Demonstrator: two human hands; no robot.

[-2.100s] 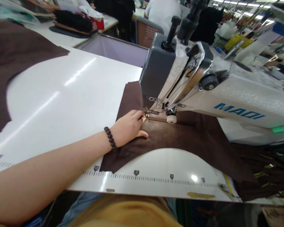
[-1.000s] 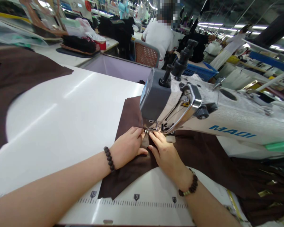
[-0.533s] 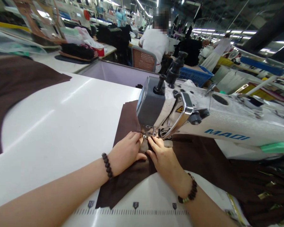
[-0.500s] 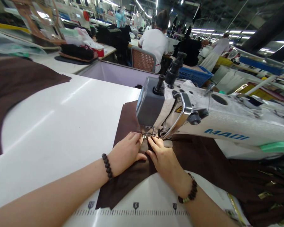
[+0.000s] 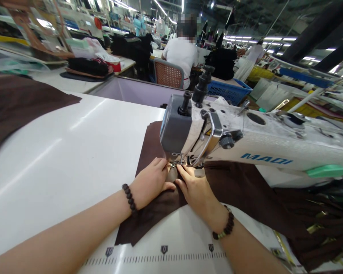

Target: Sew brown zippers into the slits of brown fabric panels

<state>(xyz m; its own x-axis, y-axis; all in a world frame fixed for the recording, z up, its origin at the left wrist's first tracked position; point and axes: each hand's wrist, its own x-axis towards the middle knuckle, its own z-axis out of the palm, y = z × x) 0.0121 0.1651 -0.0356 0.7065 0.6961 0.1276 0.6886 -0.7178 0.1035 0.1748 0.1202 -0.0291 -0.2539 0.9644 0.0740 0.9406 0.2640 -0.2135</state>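
Observation:
Dark brown fabric (image 5: 151, 217) lies under the head of a white and grey sewing machine (image 5: 175, 120). Flat on the cloth, left of the presser foot (image 5: 173, 165), rests my left hand (image 5: 151, 182), its fingers stretched toward the needle area and its thumb pointing right. My right hand (image 5: 196, 186) presses the fabric just right of the foot, fingers extended and thumb apart. Both hands are open, with fingertips close to the foot. The needle itself is too small to make out. A dark bead bracelet circles each wrist.
A ruler scale (image 5: 160, 259) runs along the near table edge. More brown cloth (image 5: 23, 99) lies at left, and brown pieces with metal zipper pulls (image 5: 314, 228) pile at right. Beyond the table, a person in white (image 5: 180, 53) sits near a blue basket (image 5: 230, 89).
The fabric's near edge has shifted slightly away from me, toward the machine. Both hands keep nearly the same place beside the foot. The camera view has turned a little to the right.

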